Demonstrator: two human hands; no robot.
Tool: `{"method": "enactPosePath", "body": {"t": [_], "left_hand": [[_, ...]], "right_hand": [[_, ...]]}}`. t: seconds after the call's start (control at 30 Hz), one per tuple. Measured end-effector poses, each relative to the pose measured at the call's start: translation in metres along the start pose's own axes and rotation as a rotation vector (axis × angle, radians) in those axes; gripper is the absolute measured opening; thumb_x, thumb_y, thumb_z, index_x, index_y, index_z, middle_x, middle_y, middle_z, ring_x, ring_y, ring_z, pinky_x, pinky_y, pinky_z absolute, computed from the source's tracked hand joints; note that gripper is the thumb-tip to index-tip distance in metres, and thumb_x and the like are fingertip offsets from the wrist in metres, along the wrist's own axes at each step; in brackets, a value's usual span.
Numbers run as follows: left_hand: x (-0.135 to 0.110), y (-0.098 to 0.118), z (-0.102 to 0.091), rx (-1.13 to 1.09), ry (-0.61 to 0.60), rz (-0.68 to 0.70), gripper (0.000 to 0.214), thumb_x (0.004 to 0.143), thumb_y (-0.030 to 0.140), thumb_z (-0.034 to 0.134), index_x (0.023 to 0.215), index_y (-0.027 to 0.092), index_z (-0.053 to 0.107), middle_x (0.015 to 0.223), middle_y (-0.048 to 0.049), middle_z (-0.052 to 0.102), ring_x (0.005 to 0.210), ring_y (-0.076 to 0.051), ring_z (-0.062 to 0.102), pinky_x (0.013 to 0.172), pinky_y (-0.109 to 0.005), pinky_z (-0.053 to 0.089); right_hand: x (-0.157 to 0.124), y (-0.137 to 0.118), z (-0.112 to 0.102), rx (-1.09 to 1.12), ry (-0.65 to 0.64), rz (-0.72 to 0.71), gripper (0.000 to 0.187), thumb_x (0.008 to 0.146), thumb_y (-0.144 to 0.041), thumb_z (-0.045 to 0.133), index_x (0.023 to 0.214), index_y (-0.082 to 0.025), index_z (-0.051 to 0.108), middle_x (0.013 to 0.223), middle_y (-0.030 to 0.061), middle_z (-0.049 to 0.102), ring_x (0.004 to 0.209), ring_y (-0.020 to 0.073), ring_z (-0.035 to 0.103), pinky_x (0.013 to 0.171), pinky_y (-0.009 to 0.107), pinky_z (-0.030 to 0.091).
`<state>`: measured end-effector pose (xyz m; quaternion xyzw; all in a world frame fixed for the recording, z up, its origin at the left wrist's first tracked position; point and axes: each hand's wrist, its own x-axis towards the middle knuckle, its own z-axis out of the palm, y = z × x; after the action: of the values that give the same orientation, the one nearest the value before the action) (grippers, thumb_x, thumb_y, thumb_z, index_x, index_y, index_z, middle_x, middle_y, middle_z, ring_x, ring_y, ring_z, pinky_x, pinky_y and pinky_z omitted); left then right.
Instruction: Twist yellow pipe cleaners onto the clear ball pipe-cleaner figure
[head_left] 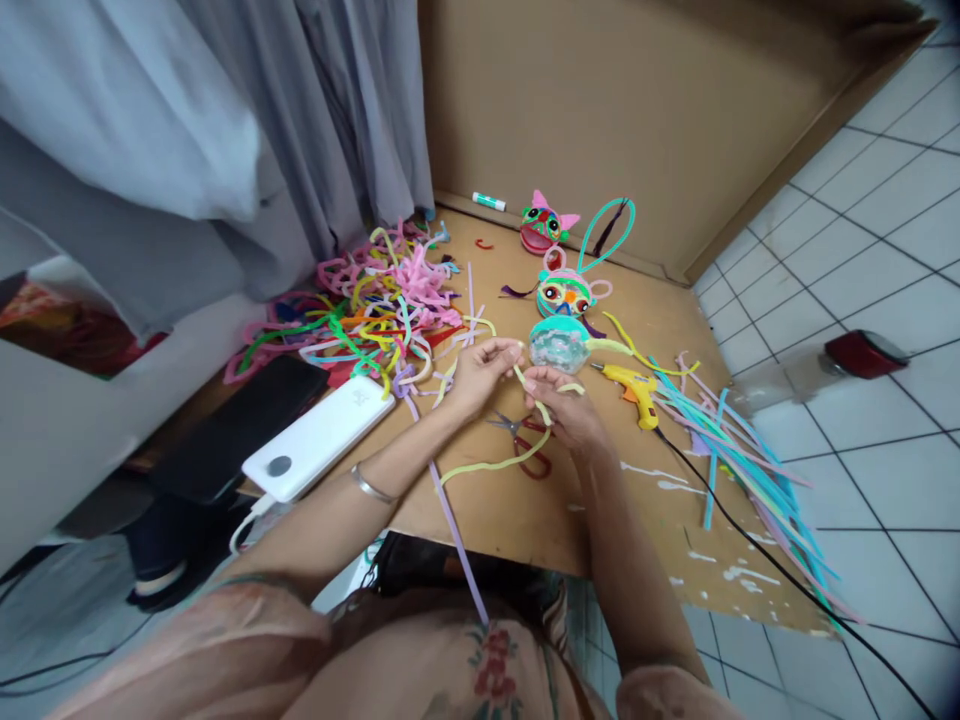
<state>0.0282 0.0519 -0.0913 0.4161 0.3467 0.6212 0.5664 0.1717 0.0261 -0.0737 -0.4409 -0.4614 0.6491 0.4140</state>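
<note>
Brown tabletop (510,512): scissors (514,427), yellow glue gun (637,388), tangled pipe cleaners (420,280), white smears (679,486).

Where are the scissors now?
Head view: scissors lie just below centre on the table, lower left of the right hand, a pale yellow strip crossing their red handles.

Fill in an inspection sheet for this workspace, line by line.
Surface: brown tabletop, whitish marks toward its right front.
Work items: pale yellow pipe cleaner in hand; scissors beneath the hands; teal rounded piece just beyond.
Clutter: tangled pipe cleaners at left, straight pipe cleaners at right, two decorated faces farther back.
Hands: left hand and right hand both pinch the pale yellow pipe cleaner.
Cables: black cord from the yellow glue gun; white cable at the white power bank.
Surroundings: brown panel behind, grey curtain left, white tiles right.
</note>
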Motion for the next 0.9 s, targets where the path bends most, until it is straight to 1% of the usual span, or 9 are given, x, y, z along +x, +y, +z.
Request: {"method": "enactPosePath", "body": {"t": [0.1,0.17,0.3,0.4,0.47,0.57,0.67,0.8,0.9], "left_hand": [[0.004,0.005,-0.003,-0.104,0.085,-0.038,0.029,0.067,0.036,0.077,0.074,0.014,0.061,0.065,0.0009,0.063,0.045,-0.004,0.044,0.045,-0.017,0.033],[0.006,0.008,-0.005,-0.171,0.121,-0.066,0.023,0.071,0.029,0.075,0.073,0.014,0.057,0.065,0.0010,0.063,0.044,-0.003,0.044,0.043,-0.016,0.032],[0.008,0.010,-0.006,-0.283,0.119,-0.110,0.012,0.075,0.016,0.066,0.073,0.013,0.054,0.060,0.0034,0.057,0.043,-0.002,0.043,0.043,-0.014,0.033],[0.008,0.010,-0.004,-0.322,0.115,-0.142,0.010,0.074,0.009,0.061,0.072,0.014,0.052,0.053,0.0066,0.049,0.039,-0.001,0.036,0.041,-0.012,0.027],[0.008,0.011,-0.004,-0.326,0.121,-0.150,0.009,0.075,0.008,0.059,0.073,0.014,0.052,0.051,0.0070,0.047,0.039,-0.001,0.034,0.041,-0.012,0.025],[0.008,0.012,-0.003,-0.329,0.132,-0.145,0.009,0.078,0.009,0.057,0.073,0.014,0.051,0.052,0.0067,0.046,0.039,-0.001,0.033,0.041,-0.012,0.024],[0.008,0.014,-0.002,-0.326,0.154,-0.146,0.011,0.081,0.011,0.057,0.073,0.014,0.050,0.051,0.0070,0.044,0.039,-0.001,0.030,0.040,-0.011,0.022],[0.009,0.015,-0.002,-0.313,0.185,-0.153,0.013,0.083,0.015,0.058,0.073,0.015,0.049,0.049,0.0078,0.041,0.037,-0.002,0.027,0.038,-0.012,0.020],[0.010,0.014,-0.002,-0.277,0.243,-0.122,0.017,0.084,0.021,0.060,0.073,0.017,0.049,0.047,0.0088,0.036,0.037,-0.003,0.025,0.037,-0.013,0.019]], "right_hand": [[-0.003,-0.003,-0.004,0.020,-0.070,0.053,0.035,0.060,-0.034,0.078,0.085,-0.015,0.061,0.051,-0.0051,0.059,0.033,0.0004,0.029,0.035,0.016,0.016],[-0.004,-0.004,-0.005,-0.005,-0.093,0.094,0.035,0.058,-0.032,0.079,0.083,-0.014,0.063,0.050,-0.0046,0.058,0.033,0.0000,0.028,0.036,0.017,0.013],[-0.005,-0.006,-0.003,-0.034,-0.079,0.114,0.029,0.057,-0.029,0.078,0.077,-0.013,0.065,0.047,-0.0070,0.050,0.036,0.0001,0.028,0.037,0.017,0.013],[-0.006,-0.009,0.000,-0.028,-0.074,0.114,0.027,0.052,-0.024,0.078,0.073,-0.014,0.065,0.049,-0.0077,0.048,0.038,0.0005,0.030,0.038,0.017,0.016],[-0.007,-0.011,0.001,-0.025,-0.071,0.115,0.027,0.050,-0.024,0.078,0.073,-0.014,0.066,0.049,-0.0080,0.047,0.039,0.0003,0.029,0.038,0.017,0.015],[-0.009,-0.013,0.001,-0.042,-0.051,0.107,0.028,0.051,-0.028,0.080,0.069,-0.013,0.065,0.046,-0.0091,0.044,0.038,-0.0001,0.025,0.038,0.018,0.013],[-0.011,-0.016,0.001,-0.071,-0.044,0.113,0.032,0.051,-0.033,0.082,0.067,-0.013,0.064,0.043,-0.0101,0.039,0.038,0.0004,0.026,0.039,0.019,0.014],[-0.013,-0.019,-0.003,-0.127,-0.100,0.128,0.036,0.051,-0.038,0.083,0.066,-0.013,0.062,0.043,-0.0103,0.039,0.038,0.0009,0.026,0.040,0.019,0.013],[-0.013,-0.021,-0.008,-0.161,-0.131,0.110,0.035,0.054,-0.038,0.083,0.064,-0.014,0.061,0.043,-0.0105,0.037,0.038,0.0008,0.025,0.041,0.019,0.013]]}}
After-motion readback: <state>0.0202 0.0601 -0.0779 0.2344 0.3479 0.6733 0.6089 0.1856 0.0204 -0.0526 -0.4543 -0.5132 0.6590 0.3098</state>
